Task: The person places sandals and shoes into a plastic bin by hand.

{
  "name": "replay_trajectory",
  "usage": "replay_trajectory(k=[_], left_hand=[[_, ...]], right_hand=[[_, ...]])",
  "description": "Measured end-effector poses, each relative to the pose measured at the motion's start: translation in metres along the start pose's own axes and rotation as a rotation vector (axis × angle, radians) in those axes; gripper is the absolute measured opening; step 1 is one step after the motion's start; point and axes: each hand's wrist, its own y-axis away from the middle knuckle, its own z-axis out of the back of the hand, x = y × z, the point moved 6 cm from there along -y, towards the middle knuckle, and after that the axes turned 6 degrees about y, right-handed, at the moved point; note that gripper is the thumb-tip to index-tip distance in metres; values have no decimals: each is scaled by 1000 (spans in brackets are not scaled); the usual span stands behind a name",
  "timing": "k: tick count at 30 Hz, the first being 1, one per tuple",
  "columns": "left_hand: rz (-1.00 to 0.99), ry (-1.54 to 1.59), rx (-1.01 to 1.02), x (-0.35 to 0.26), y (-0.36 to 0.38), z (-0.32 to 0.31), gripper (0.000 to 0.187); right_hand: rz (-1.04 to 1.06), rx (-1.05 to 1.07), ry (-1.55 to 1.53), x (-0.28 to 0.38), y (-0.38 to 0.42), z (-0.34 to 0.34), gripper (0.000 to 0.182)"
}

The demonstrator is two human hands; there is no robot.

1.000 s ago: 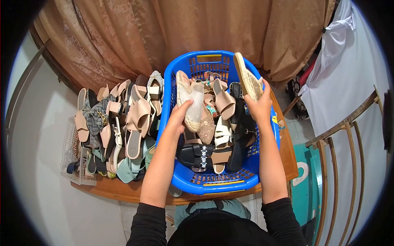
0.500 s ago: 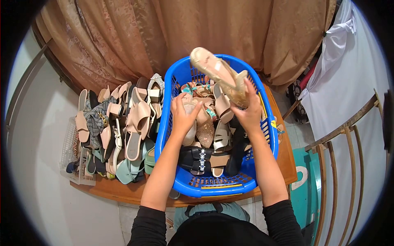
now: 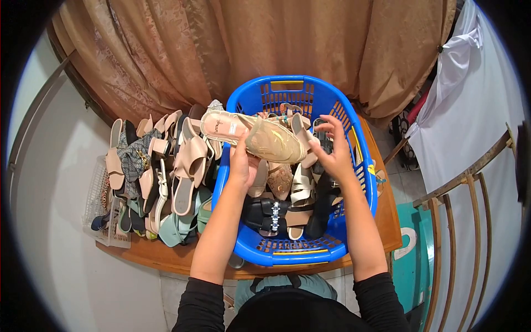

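Observation:
A beige-gold mule [image 3: 272, 139] with a pale pink insole is held above the blue plastic basket [image 3: 297, 258], its toe pointing right. My left hand [image 3: 243, 166] grips it from below near the middle, thumb against its side. Just beyond the toe, my right hand [image 3: 334, 152] is open with fingers spread. Below them the basket holds several shoes: a glittery pointed shoe [image 3: 280, 181], a cream strappy sandal [image 3: 302, 186] and a black sandal with a jewelled strap [image 3: 260, 214]. My left hand hides some of the shoes behind it.
Left of the basket, a pile of sandals [image 3: 191, 157] lies on the wooden table [image 3: 387, 221], with a clear plastic crate [image 3: 102, 188] at its far left. A brown curtain [image 3: 293, 39] hangs behind. To the right stands a wooden rack [image 3: 470, 182].
The mule has come down and left from my right hand into my left, turning its toe rightward. My right hand has let go and opened.

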Motion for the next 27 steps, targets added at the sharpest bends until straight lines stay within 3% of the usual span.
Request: replay_trajectory(k=[1, 2, 4, 6, 8, 10, 12, 13, 16, 17, 18, 20, 21, 22, 23, 24, 26, 27], left_hand=[[3, -3, -18, 0, 1, -1, 36], [4, -6, -35, 0, 3, -1, 35], [5, -38, -34, 5, 2, -1, 35], [4, -65, -3, 12, 0, -3, 35], [-8, -57, 22, 18, 3, -7, 36], [4, -79, 44, 20, 3, -6, 39], [44, -130, 143, 21, 3, -10, 49], [35, -132, 138, 18, 4, -9, 49], [-77, -814, 47, 6, 8, -5, 50], [-239, -948, 62, 5, 2, 2, 50], [-389, -1131, 53, -3, 5, -1, 37], [-615, -1194, 116, -18, 17, -11, 24], [-716, -1288, 130, -31, 25, -19, 25], [-727, -1289, 119, -45, 33, -21, 25], [-833, -1397, 16, -64, 47, -21, 27], [-936, -1503, -91, -81, 62, -18, 30], [-892, -1751, -339, -105, 86, 5, 43], [-804, -1775, -367, -112, 91, 24, 52]], right_hand=[[-99, 74, 36, -13, 1, 1, 70], [-96, 78, 34, -17, 1, 1, 70], [-108, 272, -38, -20, 4, -13, 87], [-19, 409, -27, -16, 9, -32, 111], [173, 397, 132, 0, 14, -47, 116], [215, 366, 212, 4, 18, -55, 114], [42, 382, 310, -7, 16, -56, 109], [135, 300, 337, -3, 14, -52, 102], [87, 226, 432, -17, 12, -41, 98], [26, 202, 467, -25, 12, -38, 95], [40, 210, 461, -35, 14, -35, 95], [-185, 323, 578, -71, 21, -31, 96], [-170, 328, 574, -67, 20, -29, 96], [-312, 466, 701, -70, 23, -27, 97], [-457, 601, 828, -76, 28, -24, 98], [-448, 599, 827, -78, 29, -24, 98], [-435, 569, 827, -83, 30, -24, 99], [-437, 557, 859, -80, 30, -25, 98]])
